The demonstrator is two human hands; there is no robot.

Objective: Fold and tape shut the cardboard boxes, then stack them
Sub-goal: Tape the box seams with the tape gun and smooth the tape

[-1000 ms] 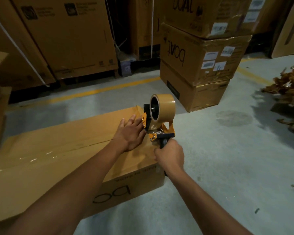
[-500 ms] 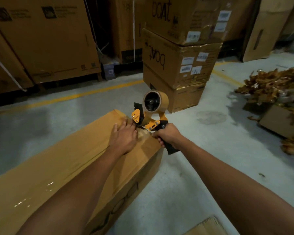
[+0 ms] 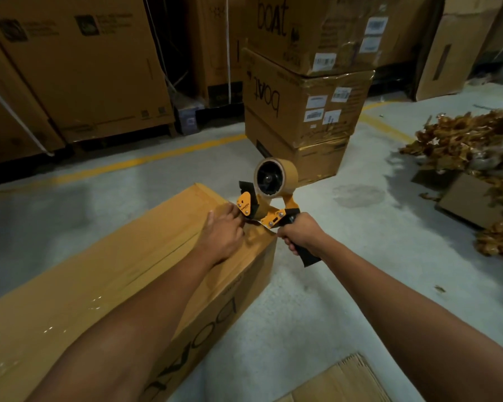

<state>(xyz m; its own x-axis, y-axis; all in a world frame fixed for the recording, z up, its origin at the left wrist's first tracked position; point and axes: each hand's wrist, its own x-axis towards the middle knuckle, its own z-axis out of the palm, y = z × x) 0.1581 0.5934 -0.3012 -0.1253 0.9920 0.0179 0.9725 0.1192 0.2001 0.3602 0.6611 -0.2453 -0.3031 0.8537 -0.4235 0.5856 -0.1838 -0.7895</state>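
A long closed cardboard box (image 3: 105,274) lies on the floor in front of me, with shiny tape along its top seam. My left hand (image 3: 222,236) rests flat on the box top near its far right end, fingers apart. My right hand (image 3: 301,235) grips the black handle of an orange tape dispenser (image 3: 269,195) carrying a brown tape roll. The dispenser's front sits at the box's far end edge, right beside my left fingertips.
A stack of three taped boxes (image 3: 305,111) stands just beyond the dispenser. Large cartons (image 3: 79,68) line the back wall behind a yellow floor line. A heap of crumpled brown scraps (image 3: 476,146) lies at the right. Flattened cardboard (image 3: 340,384) lies at the bottom edge.
The dispenser tipped from upright on the box top down towards the box's end edge. My view swung right, and my left hand stayed on the box.
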